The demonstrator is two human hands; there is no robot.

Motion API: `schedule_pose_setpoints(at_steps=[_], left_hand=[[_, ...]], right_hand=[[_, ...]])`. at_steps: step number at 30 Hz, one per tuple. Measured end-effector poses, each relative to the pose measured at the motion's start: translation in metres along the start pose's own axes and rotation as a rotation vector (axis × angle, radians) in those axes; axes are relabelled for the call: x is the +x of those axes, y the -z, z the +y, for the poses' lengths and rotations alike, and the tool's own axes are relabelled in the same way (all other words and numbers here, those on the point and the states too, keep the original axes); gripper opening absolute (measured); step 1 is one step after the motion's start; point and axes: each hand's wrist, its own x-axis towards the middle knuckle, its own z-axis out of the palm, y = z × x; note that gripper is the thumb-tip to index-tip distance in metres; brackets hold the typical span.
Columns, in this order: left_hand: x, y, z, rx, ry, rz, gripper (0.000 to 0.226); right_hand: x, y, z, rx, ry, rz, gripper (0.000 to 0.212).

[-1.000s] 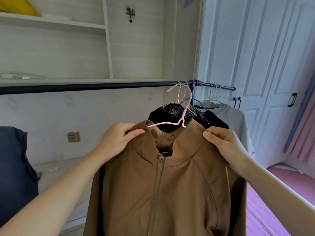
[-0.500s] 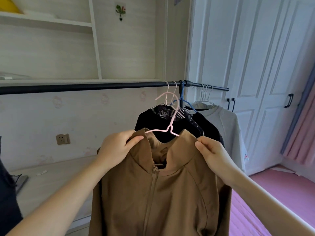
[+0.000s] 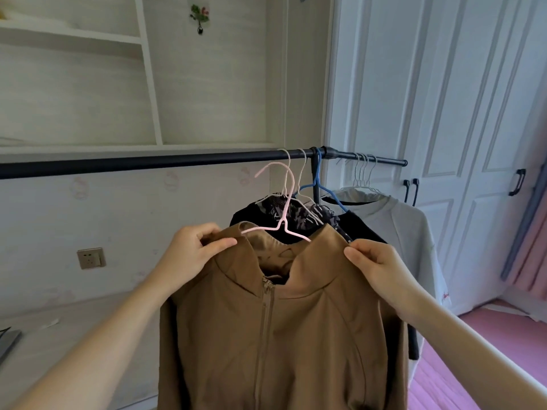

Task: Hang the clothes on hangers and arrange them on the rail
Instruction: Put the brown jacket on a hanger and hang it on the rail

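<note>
Item: brown jacket [image 3: 296, 335], stand collar, front zip closed, carried on a pink hanger [image 3: 278, 229].
Position: held below the black rail [image 3: 148, 164], hook not yet on it.
Left hand [image 3: 192, 253]: fingers pinched on the left shoulder.
Right hand [image 3: 376, 264]: fingers pinched on the right shoulder.
Behind: dark garments [image 3: 299, 216] and a white sweatshirt [image 3: 408, 229] hung on the rail.

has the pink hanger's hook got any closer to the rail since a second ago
Yes. The pink hanger has risen toward the black rail: its hook tip sat well below the rail before and now almost reaches it, still unhooked.
</note>
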Motion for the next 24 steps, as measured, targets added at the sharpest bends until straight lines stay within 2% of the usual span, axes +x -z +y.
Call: schedule_pose_setpoints(at_steps=[7,11,17,20,24], left_hand=[[0.075,0.002,-0.031,-0.018,-0.025,0.033,0.021],[0.123,-0.004,-0.034,-0.024,-0.017,0.015,0.015],[0.164,-0.012,-0.06,-0.04,0.041,-0.028,0.007],[0.172,-0.014,-0.078,-0.038,0.069,-0.062,0.021],[0.178,-0.018,-0.095,-0.034,0.093,-0.093,0.028]], right_hand=[[0.052,-0.014,-0.014,0.062,-0.064,0.103,0.02],[0.085,-0.016,-0.023,0.026,-0.094,0.17,0.021],[0.114,-0.032,-0.024,-0.108,-0.108,0.178,0.016],[0.12,-0.044,-0.016,-0.158,-0.131,0.151,0.015],[0.126,-0.054,-0.004,-0.209,-0.146,0.136,0.013]])
